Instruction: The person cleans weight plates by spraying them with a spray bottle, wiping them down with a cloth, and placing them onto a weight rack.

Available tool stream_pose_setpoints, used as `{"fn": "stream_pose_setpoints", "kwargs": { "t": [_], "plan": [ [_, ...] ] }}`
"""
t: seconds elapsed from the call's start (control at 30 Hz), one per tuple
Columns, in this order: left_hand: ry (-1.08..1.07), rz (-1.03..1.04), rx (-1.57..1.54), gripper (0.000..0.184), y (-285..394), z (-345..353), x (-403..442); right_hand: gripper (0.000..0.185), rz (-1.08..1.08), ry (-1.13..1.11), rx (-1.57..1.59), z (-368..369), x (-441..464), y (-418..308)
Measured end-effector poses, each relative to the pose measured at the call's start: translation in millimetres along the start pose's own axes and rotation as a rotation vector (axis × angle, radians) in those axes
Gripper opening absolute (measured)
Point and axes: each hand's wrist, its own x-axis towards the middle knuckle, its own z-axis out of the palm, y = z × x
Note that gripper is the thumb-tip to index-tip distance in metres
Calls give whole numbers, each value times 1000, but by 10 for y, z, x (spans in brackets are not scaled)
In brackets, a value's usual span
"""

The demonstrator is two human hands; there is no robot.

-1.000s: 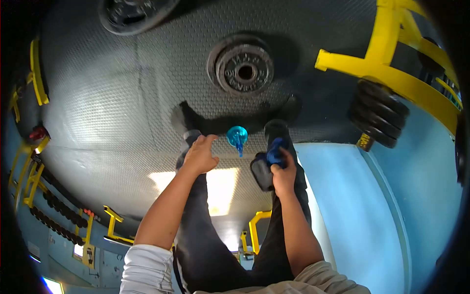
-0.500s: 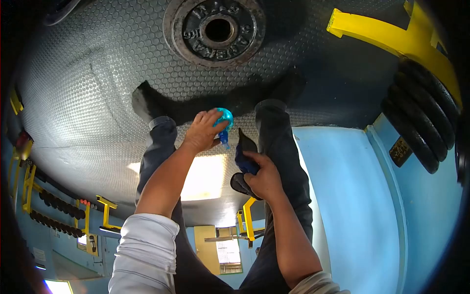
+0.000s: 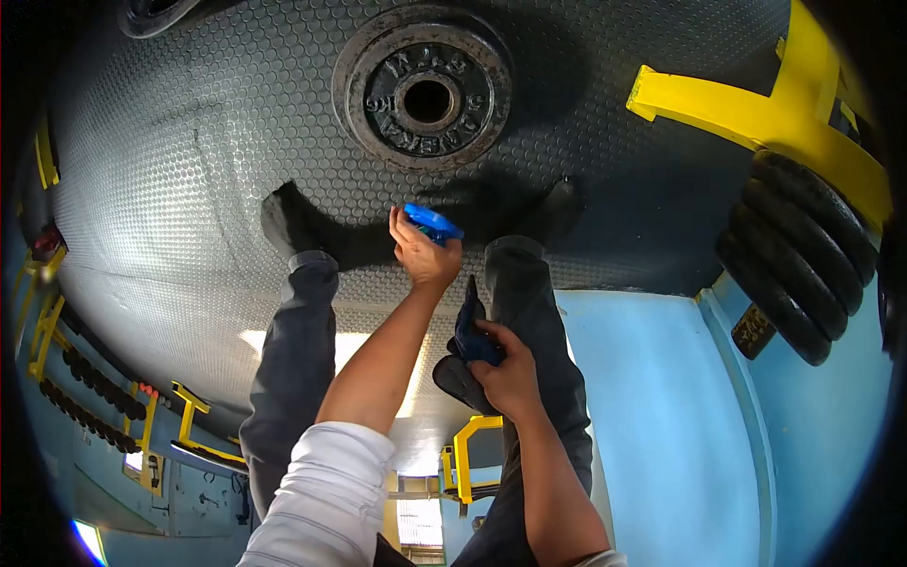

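My left hand (image 3: 425, 250) is closed around a small spray bottle (image 3: 435, 221), its bright blue top turned up and a teal, see-through part showing beneath. Most of the bottle is hidden by my fingers. It is in the air between my lower legs, just short of a round iron weight plate (image 3: 364, 76) lying flat on the floor. My right hand (image 3: 505, 373) grips a bunched dark blue and black cloth (image 3: 461, 378) in front of my right shin, with loose ends hanging out on the left.
Dark studded matting (image 3: 189, 170) covers the floor. To the right, a yellow rack (image 3: 718, 99) bears several black weight plates (image 3: 798, 255) close to a light blue wall (image 3: 661, 397). Dumbbell racks (image 3: 94, 402) stand at the far left. Another plate (image 3: 156, 14) shows at the top left.
My left hand has turned over with the spray bottle, so the blue top that pointed down towards me now faces up and away. My right hand still holds the cloth; the view has shifted slightly.
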Motion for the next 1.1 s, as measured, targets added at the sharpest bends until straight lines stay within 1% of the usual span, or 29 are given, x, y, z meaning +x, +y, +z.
{"fn": "stream_pose_setpoints", "kwargs": {
  "t": [0.03, 0.07, 0.13, 0.17, 0.23, 0.27, 0.3, 0.33, 0.37, 0.4, 0.47, 0.5, 0.53, 0.6, 0.63, 0.7, 0.73, 0.8, 0.83, 0.87, 0.93, 1.0, 1.07, 1.1],
  "plan": [
    [3, -53, -58, 95, -7, 88, 18, 52, -8, -5, 61, -13, 2, 11],
    [7, -61, -55, 95, 48, 110, 39, 51, -15, -10, 121, -28, 3, 13],
    [60, -233, -5, 92, 193, 69, 79, 51, -17, -19, 121, -46, 6, -55],
    [61, -236, 1, 92, 167, 46, 57, 50, -14, -17, 127, -53, -10, -71],
    [-37, -81, -180, 80, 86, -75, 67, 49, -47, 8, 146, -52, 9, -10],
    [-33, -74, -173, 80, 58, -169, 73, 47, -80, 40, 165, -52, 17, 0],
    [-58, 150, -242, 77, 49, -303, 60, 47, -81, 40, 176, -63, 18, -18],
    [-88, 375, -310, 75, 59, -427, 31, 46, -53, 93, 226, -80, 24, -43],
    [-246, 312, -434, 71, 192, -644, 30, 45, -24, 147, 276, -98, 24, -65],
    [-250, 319, -427, 71, 300, -799, 55, 45, -23, 148, 286, -107, 28, -65],
    [-469, 269, -478, 70, 469, -1014, 122, 43, -11, 169, 320, -111, 49, -59],
    [-477, 177, -504, 65, 531, -1048, 147, 43, -13, 172, 327, -116, 42, -82],
    [-477, 183, -501, 65, 569, -1069, 187, 43, 7, 165, 332, -122, 36, -104],
    [-620, -64, -480, 58, 655, -1089, 304, 43, 17, 158, 338, -124, 52, -128],
    [-615, -60, -482, 58, 705, -1079, 330, 43, 2, 158, 338, -108, 61, -98],
    [-626, 34, -604, 47, 857, -1075, 309, 43, -3, 159, 333, -115, 58, -132],
    [-630, 25, -606, 47, 909, -1073, 332, 43, 10, 167, 289, -132, 46, -153],
    [-668, 135, -461, 40, 1088, -1114, 509, 43, 27, 171, 241, -139, 46, -175],
    [-712, 97, -354, 43, 1230, -1222, 605, 43, 47, 161, 254, -137, 49, -177],
    [-711, 95, -356, 43, 1228, -1193, 657, 42, 64, 151, 268, -135, 54, -187],
    [-668, 74, -574, 42, 1209, -1170, 743, 44, 78, 148, 251, -131, 59, -222],
    [-622, 81, -550, 41, 1271, -1309, 808, 45, 92, 142, 236, -114, 61, -231],
    [-475, 70, -612, 43, 1205, -1378, 861, 45, 79, 141, 265, -92, 76, -198],
    [-476, 86, -543, 42, 1141, -1446, 906, 45, 76, 138, 263, -92, 78, -210]
  ]
}}
